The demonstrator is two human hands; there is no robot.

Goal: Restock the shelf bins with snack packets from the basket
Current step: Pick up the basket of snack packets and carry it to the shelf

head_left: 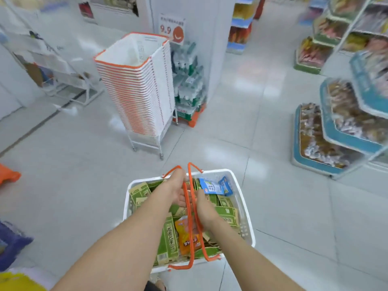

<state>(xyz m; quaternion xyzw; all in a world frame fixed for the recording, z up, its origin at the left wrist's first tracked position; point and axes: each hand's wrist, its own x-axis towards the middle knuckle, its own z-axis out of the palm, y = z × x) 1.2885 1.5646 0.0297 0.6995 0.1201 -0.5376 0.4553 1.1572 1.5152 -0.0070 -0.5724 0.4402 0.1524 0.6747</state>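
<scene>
A white basket (244,208) with two orange handles (190,208) hangs in front of me above the floor, full of several green snack packets (169,238), an orange packet (184,234) and a blue packet (213,186). My left hand (177,190) grips the raised handles from the left. My right hand (206,210) holds the handles from the right, its fingers curled round them. The shelf bins (327,135), blue-edged and filled with snacks, stand at the right.
A tall stack of white and orange baskets (136,87) stands on a wheeled rack ahead. Packs of bottled water (189,85) sit beside a white pillar. A white wire rack (63,76) is at the left. Tiled floor lies between me and the shelves.
</scene>
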